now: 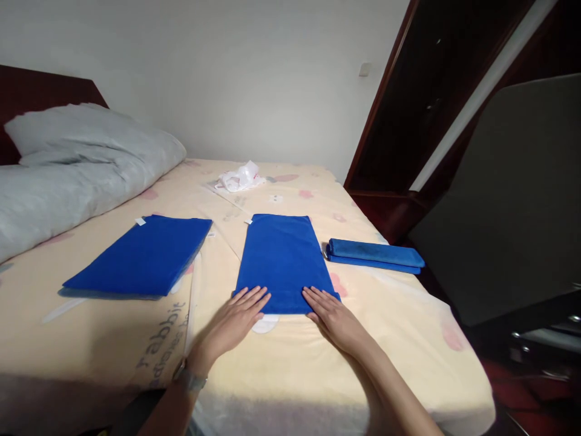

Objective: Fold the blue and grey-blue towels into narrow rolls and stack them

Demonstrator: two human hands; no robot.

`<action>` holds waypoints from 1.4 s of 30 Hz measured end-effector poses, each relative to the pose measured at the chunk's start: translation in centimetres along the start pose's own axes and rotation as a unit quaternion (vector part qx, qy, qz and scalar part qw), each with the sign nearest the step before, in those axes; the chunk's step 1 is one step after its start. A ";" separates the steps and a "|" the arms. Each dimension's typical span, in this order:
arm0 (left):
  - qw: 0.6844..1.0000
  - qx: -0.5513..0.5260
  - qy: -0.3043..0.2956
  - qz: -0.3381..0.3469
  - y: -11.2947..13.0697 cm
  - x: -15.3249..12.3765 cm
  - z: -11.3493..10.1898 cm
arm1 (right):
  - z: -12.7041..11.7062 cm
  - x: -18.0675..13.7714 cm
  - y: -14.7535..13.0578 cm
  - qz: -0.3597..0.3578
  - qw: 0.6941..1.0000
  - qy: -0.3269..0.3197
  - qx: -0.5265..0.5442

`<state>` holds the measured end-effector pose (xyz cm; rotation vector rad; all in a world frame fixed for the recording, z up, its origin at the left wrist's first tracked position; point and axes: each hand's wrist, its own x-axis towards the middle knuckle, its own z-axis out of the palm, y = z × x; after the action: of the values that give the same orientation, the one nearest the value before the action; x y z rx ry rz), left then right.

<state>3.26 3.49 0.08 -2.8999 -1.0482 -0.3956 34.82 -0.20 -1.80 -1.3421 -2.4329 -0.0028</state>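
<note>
A blue towel point(285, 257) lies flat on the bed in front of me, its near end turned over into a narrow fold. My left hand point(247, 306) presses flat on the near left corner, fingers stretched out. On the near right corner rests my right hand point(327, 307), also flat with extended fingers. A small white tag sticks out at the towel's far left corner. To the left is a stack of blue towels point(145, 254) with a white tag. Rolled or folded blue cloth point(374, 254) lies to the right.
A crumpled white plastic bag point(241, 177) sits farther back on the patterned bed sheet point(281, 375). A grey quilt point(91, 157) is bunched at the left by the dark headboard point(45, 88). Beyond the bed's right edge stands a dark chair-like panel point(508, 200).
</note>
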 end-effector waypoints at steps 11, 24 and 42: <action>0.998 -0.049 -0.013 -0.047 -1.6 -1.8 -0.3 | -2.8 -1.1 0.8 0.031 0.998 -0.040 0.034; 0.919 -0.327 0.051 -0.215 -3.4 -1.8 -1.5 | -3.2 -1.2 3.7 0.177 0.961 0.017 0.211; 0.900 -0.175 0.217 -0.335 -5.3 1.2 2.6 | -1.0 2.3 4.5 0.353 0.926 0.125 0.038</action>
<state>1.39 8.59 -2.42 -2.3873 -2.0069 -1.2979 37.65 3.97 -0.90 -1.9638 -1.6180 0.0961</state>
